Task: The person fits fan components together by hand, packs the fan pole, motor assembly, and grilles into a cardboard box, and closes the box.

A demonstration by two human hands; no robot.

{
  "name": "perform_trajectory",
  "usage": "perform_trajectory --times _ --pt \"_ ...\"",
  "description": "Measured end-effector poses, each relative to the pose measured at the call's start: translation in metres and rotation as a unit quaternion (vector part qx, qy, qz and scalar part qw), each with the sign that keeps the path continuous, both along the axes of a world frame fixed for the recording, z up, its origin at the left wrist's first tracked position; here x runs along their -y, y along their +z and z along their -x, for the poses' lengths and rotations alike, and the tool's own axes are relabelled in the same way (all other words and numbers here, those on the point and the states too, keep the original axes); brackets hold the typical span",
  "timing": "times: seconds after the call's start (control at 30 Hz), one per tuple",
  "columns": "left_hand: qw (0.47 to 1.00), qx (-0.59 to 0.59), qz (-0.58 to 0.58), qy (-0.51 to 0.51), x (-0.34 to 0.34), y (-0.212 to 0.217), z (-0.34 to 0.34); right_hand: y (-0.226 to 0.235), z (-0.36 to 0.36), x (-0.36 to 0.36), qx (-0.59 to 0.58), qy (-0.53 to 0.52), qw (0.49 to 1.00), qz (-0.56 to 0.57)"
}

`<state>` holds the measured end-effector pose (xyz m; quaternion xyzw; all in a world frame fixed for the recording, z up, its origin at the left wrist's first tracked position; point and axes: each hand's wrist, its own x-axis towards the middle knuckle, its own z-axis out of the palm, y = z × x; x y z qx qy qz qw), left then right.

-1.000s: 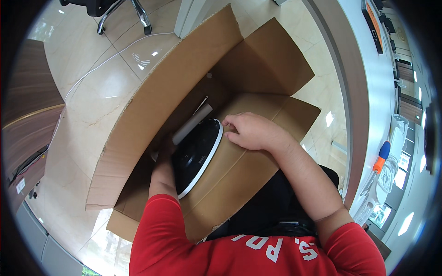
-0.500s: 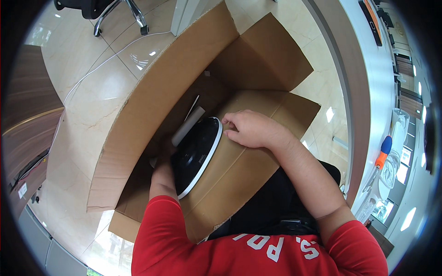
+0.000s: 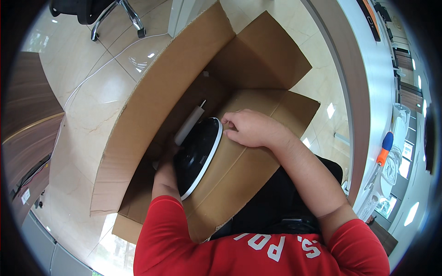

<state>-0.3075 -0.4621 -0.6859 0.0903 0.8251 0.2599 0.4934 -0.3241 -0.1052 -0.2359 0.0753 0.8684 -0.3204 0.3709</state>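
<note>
One open box (image 3: 156, 106): black disc (image 3: 197, 154), white tube (image 3: 189, 124) inside. My right hand (image 3: 248, 129) grips the disc's rim; left hand (image 3: 169, 152) cannot tell. Unchanged since earlier.

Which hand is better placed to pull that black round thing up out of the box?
Probably the right hand: it grips the white rim at the top of the black disc. The left hand is mostly hidden, deep in the cardboard box.

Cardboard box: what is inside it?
Inside the cardboard box show a round black disc with a white rim and a white tube. The left hand is mostly hidden; the box bottom is covered.
</note>
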Motion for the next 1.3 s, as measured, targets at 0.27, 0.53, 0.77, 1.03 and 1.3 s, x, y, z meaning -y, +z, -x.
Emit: perform_trajectory --times 0.27,0.53,0.77,1.03,1.3 --pt "0.999 -0.036 0.005 -0.01 -0.008 -0.001 -0.01 -0.005 -0.004 -0.002 0.001 -0.004 1.0 -0.009" --pt "0.996 -0.074 -0.053 0.002 0.002 -0.012 -0.012 -0.002 -0.006 -0.003 0.002 -0.002 1.0 -0.014" --pt "0.996 0.032 0.01 -0.077 0.022 -0.04 0.004 0.002 0.001 0.002 -0.003 -0.002 1.0 0.0" --pt "0.996 -0.045 0.005 -0.082 -0.021 -0.017 -0.012 -0.006 -0.01 -0.009 0.005 -0.005 1.0 -0.022" --pt "0.996 -0.087 -0.025 0.011 0.028 -0.009 0.001 0.005 0.005 0.004 0.021 0.006 1.0 -0.001"
